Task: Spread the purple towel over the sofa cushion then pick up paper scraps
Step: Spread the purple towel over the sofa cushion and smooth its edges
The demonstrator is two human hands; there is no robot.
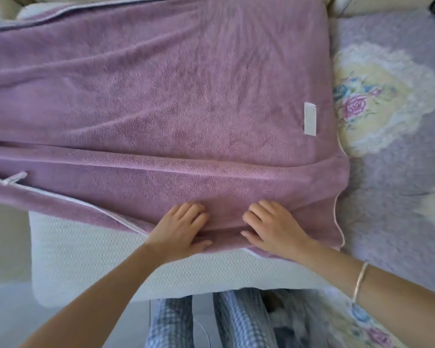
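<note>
While the soft purple terry towel (161, 96) is being laid out across the white textured sofa cushion (91, 257), its near edge is being pressed down by both hands. The left hand (178, 229) is being held flat, fingers spread and released, palm down on the hem; the right hand (271, 227) is being held the same way just beside it, nothing being clenched in either grip. Most of the cushion is being covered already, though a bare white strip is being left showing at the near-left, where the towel's white-piped edge is running on a slant. Long shallow folds are being seen across the middle of the cloth, and a white label (310, 118) is lying near the right edge, beside the floral lilac cover (387, 101).

By the look of it, the towel is being judged light, limp and plush: it is likely to be dragged rather than slid, and bunched if pushed. A better hold is probably being offered by pinching the piped hem at the near corners and drawing it taut. No paper scraps are being made out clearly from here.
</note>
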